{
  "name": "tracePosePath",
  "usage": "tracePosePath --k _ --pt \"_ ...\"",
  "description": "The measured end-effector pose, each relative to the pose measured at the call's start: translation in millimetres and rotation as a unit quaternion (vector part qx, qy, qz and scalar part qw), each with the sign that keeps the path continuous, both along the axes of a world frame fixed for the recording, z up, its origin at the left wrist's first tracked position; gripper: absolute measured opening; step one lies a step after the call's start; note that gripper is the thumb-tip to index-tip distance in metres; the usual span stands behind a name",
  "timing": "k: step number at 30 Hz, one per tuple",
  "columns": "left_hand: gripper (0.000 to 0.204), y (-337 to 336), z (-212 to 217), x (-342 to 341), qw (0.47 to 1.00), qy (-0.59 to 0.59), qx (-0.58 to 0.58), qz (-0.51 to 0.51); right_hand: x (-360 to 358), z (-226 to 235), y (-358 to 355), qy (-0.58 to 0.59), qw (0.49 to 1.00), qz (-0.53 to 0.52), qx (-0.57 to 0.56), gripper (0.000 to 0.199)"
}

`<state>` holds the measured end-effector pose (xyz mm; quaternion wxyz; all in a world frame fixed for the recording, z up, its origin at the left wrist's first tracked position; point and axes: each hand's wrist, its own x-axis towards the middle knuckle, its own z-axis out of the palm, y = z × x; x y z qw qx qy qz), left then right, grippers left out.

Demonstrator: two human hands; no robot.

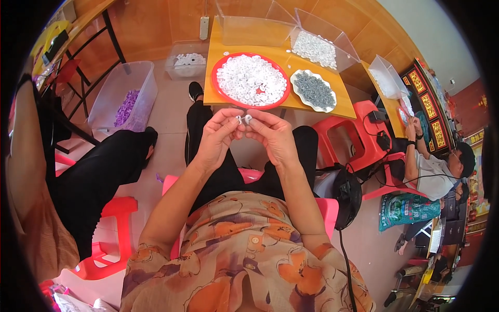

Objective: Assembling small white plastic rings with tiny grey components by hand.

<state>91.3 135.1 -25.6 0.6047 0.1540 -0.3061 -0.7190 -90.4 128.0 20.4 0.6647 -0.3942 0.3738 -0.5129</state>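
**Small white parts pinched over the lap**

Wooden table (223, 99) ahead carries a red tray (253, 103) heaped with white rings and a white dish (313, 90) of grey pieces. Just short of its edge, the left hand (217, 138) and right hand (274, 136) meet, fingertips closed on a small white piece (248, 118) and a tiny metal part (239, 119).

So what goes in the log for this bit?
left hand: pinching small white piece | right hand: pinching white ring | red tray of white rings ahead
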Motion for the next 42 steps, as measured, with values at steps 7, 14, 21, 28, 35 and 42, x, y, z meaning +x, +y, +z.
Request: tracePosePath --k 7,14,21,28,35,42 --pt "0.021 1.2 -1.6 -4.5 0.986 -0.142 -0.036 0.080 -4.0 4.1 -0.3 -0.008 1.000 -0.027 0.007 0.030" --pt "0.021 3.2 -1.8 -9.6 0.975 -0.188 -0.056 0.108 -6.2 4.8 0.2 0.004 0.999 -0.041 0.020 0.029" --pt "0.020 4.9 -0.3 -11.4 0.968 -0.205 -0.065 0.125 -3.4 3.4 1.9 0.022 0.999 -0.046 0.014 0.028" --pt "0.031 6.8 3.9 -13.1 0.951 -0.251 -0.084 0.157 1.0 1.8 4.4 0.098 0.991 -0.056 -0.074 0.024" --pt "0.034 7.8 1.2 -15.2 0.945 -0.256 -0.088 0.183 7.3 -4.8 6.3 0.119 0.985 -0.072 -0.107 0.020" --pt "0.033 1.8 1.6 -1.2 0.962 -0.238 -0.091 0.094 0.0 11.4 13.2 0.083 0.991 -0.029 -0.097 0.023"
